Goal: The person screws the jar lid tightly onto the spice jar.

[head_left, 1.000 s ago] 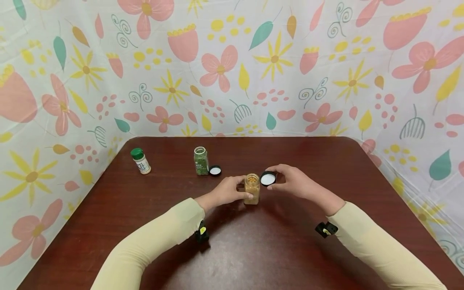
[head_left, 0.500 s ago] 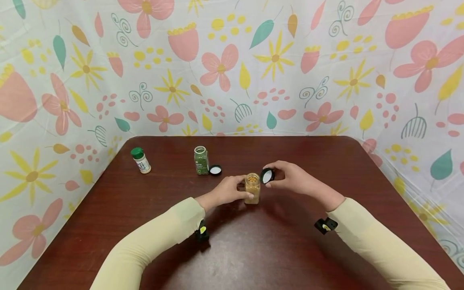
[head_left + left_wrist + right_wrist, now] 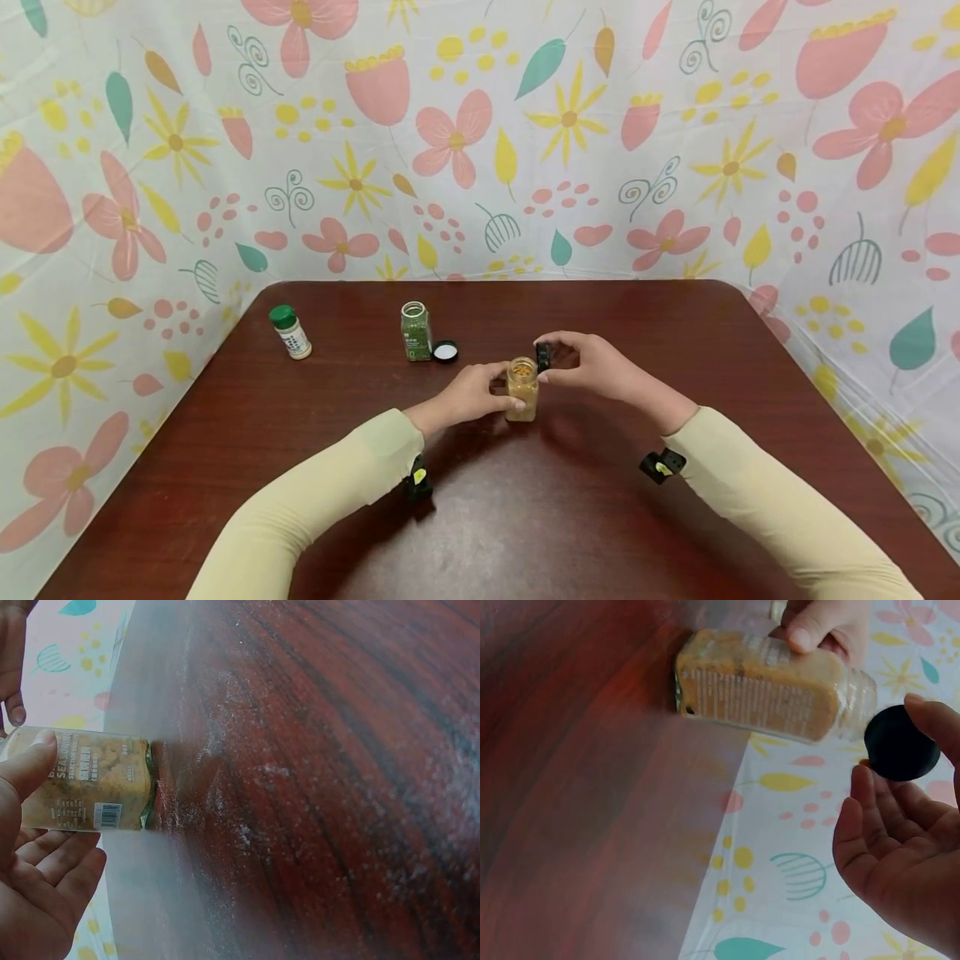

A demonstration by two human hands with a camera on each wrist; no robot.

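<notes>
A glass seasoning jar (image 3: 522,392) with yellow-brown contents stands upright and uncapped on the dark wooden table. My left hand (image 3: 474,390) grips it from the left, thumb across its front; the label and barcode show in the left wrist view. In my right hand (image 3: 588,360) a black jar lid (image 3: 901,743) is pinched between thumb and fingers. The lid is held on edge beside the jar's mouth, to its right. Behind and left stands a second jar (image 3: 416,333) with green flakes, also uncapped, and its black lid (image 3: 446,352) lies white side up next to it.
A white shaker bottle with a green cap (image 3: 291,332) stands at the table's far left. The reddish-brown table (image 3: 480,517) ends at a white floral cloth backdrop (image 3: 480,233) behind and at both sides.
My right hand has moved slightly left, bringing the lid closer to the jar's mouth. The lid has turned from showing its white inside to edge-on. My left hand and the jar stay put.
</notes>
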